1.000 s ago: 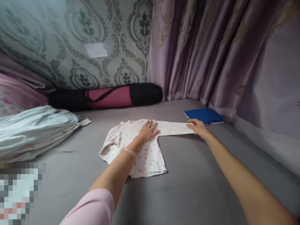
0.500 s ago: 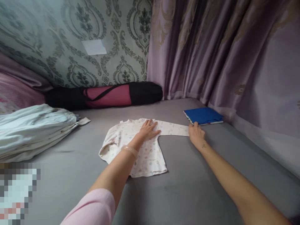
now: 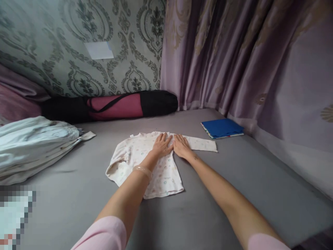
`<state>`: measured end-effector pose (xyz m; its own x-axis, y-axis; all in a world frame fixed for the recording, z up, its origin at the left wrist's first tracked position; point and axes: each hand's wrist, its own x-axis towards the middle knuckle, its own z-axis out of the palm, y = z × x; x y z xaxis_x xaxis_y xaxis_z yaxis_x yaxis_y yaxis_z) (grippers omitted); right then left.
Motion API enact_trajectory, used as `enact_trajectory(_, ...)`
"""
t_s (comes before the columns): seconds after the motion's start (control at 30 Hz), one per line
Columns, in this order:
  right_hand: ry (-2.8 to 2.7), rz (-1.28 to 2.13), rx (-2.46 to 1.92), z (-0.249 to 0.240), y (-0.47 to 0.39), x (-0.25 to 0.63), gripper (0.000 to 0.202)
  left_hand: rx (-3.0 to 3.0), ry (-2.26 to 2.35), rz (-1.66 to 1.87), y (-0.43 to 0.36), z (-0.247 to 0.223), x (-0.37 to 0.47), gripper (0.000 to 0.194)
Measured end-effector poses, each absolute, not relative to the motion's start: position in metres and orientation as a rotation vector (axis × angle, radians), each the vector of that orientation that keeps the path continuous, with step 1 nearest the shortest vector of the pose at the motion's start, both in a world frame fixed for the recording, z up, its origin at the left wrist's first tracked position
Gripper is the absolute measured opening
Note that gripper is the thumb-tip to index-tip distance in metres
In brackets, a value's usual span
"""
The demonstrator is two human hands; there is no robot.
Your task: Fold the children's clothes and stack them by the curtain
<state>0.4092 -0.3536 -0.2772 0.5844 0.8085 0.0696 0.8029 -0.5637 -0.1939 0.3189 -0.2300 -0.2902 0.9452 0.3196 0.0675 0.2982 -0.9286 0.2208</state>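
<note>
A small white long-sleeved shirt with a pale print lies flat on the grey sheet. Its right-hand sleeve stretches straight out to the side, while the left-hand sleeve bends down beside the body. My left hand rests flat on the upper chest of the shirt, fingers spread. Beside it, my right hand lies flat where the right-hand sleeve meets the body, its fingers stretched out. Neither hand grips the cloth. Part of the shirt's front is hidden under my left forearm.
A folded blue cloth lies beyond the sleeve's end. Rumpled pale cloth is heaped at the left. A black and pink long bag lies along the patterned wall. Purple curtains hang at the right, and the grey sheet spreads below.
My right hand has let go of the sleeve's cuff and moved left to the shoulder, beside my left hand. My left hand stays on the chest of the shirt.
</note>
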Motion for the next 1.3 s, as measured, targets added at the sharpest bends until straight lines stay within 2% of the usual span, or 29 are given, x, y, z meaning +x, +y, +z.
enact_trajectory(0.2,-1.327,0.127,-2.667,-0.286,-0.367,0.409,0.064,2.933,0.437,0.217,-0.230,-0.294,0.317,0.066)
enact_trajectory(0.7,-0.895,-0.053,-3.040,-0.288,-0.460,0.452,0.068,2.933,0.429,0.166,-0.228,-0.295,0.318,0.071)
enact_trajectory(0.93,-0.782,0.063,-3.117,-0.269,-0.451,0.456,0.063,2.717,0.420,-0.068,-0.220,-0.275,0.323,0.082)
enact_trajectory(1.07,-1.100,-0.162,-2.906,-0.254,-0.396,0.430,0.056,2.699,0.369,0.076,-0.219,-0.259,0.319,0.061)
enact_trajectory(1.2,-1.510,-0.047,-2.616,-0.261,-0.334,0.396,0.058,2.813,0.291,0.243,-0.214,-0.256,0.290,0.042)
enact_trajectory(1.3,-1.579,0.021,-2.580,-0.272,-0.310,0.385,0.061,2.819,0.215,0.369,-0.202,-0.253,0.245,0.037)
